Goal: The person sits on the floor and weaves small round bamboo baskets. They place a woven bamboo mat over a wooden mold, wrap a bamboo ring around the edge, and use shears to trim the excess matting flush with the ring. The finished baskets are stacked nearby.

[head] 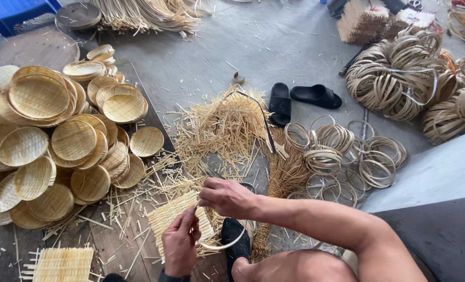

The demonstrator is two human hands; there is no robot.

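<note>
**Desk:** What sits at nine o'clock?

**Photographer:** A heap of finished round woven bamboo trays (60,141), stacked and overlapping on the floor (274,47), well clear of the person's hands. Below them, at seven o'clock, lies a flat square woven mat (62,263), not yet shaped.

**Desk:** And the hands?

**Photographer:** At six o'clock. The left hand (180,245) is closed, fingers pinched on the edge of a second square woven mat (177,219) that lies tilted against the person's lap. The right hand (227,197), just above, is closed on a thin bamboo hoop (227,243), which curves down beneath the mat. I read it as held there so that rim and mat can be brought together, with the mat steadied by the other hand.

**Desk:** The litter in the middle?

**Photographer:** A pile of bamboo splinters and offcuts (227,128) at twelve o'clock from the hands, apparently trimmings. A bundle of brown fibre (284,172) lies just to its right.

**Desk:** Farther right?

**Photographer:** Loose bamboo hoops (347,156) spread at two o'clock, within arm's reach. Black slippers (300,99) lie beyond, and big coils of bamboo strip (399,78) at the far right, apparently stock.
</note>
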